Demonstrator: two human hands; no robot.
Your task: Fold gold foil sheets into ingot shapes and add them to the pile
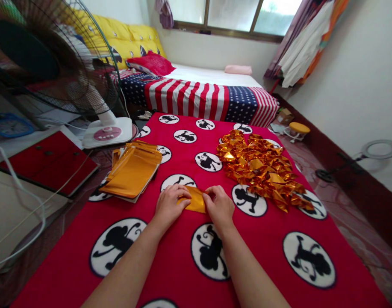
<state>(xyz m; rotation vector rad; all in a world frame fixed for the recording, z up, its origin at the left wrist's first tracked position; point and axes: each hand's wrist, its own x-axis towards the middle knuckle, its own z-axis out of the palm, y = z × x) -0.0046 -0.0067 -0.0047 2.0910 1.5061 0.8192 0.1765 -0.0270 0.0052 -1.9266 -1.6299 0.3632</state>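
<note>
A small piece of gold foil paper [196, 201] lies on the red cloth [183, 158] printed with white circles and black figures. My left hand [172, 204] pinches its left end, and my right hand [219, 206] grips its right end between thumb and fingers. The piece looks folded, with its far edge partly behind the fingers. Left of my hands is a stack of flat gold foil sheets [131, 171]. A heap of folded, shiny gold pieces [260, 164] rests to the right, beyond my right hand.
An electric fan [107, 132] stands at the left beside a red folder [51, 160] and a white cable [25, 188]. Behind the cloth is a bed [196, 100] with striped and starred covers. At the right are an orange stool [299, 128] and a ring light [380, 149].
</note>
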